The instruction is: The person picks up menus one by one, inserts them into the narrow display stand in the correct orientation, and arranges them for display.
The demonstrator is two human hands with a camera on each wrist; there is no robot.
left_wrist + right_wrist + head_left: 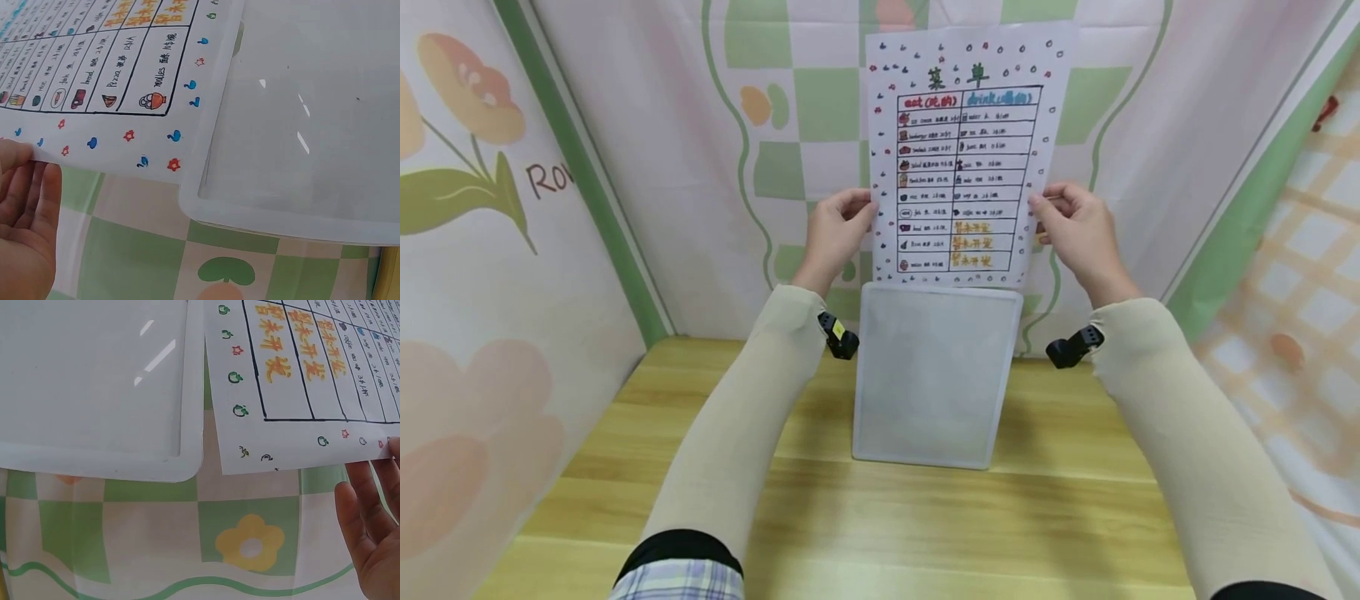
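A hand-drawn menu sheet [962, 150] with a ruled table and small coloured doodles round its border is held upright against the back cloth wall. My left hand [838, 229] pinches its left edge and my right hand [1075, 225] pinches its right edge, both at about the same height. The sheet's bottom edge meets the top of a white plastic board [932, 375] that leans on the wall. The left wrist view shows the sheet [125, 75], the board [312, 125] and my left hand [25, 212]. In the right wrist view lie the sheet [300, 381], the board [94, 375] and my right hand [372, 519].
The wooden table [880, 517] runs from the board's foot to the near edge. Cloth walls printed with flowers and green checks [790, 108] close in the back and both sides. Small black wrist cameras [838, 337] sit on both beige sleeves.
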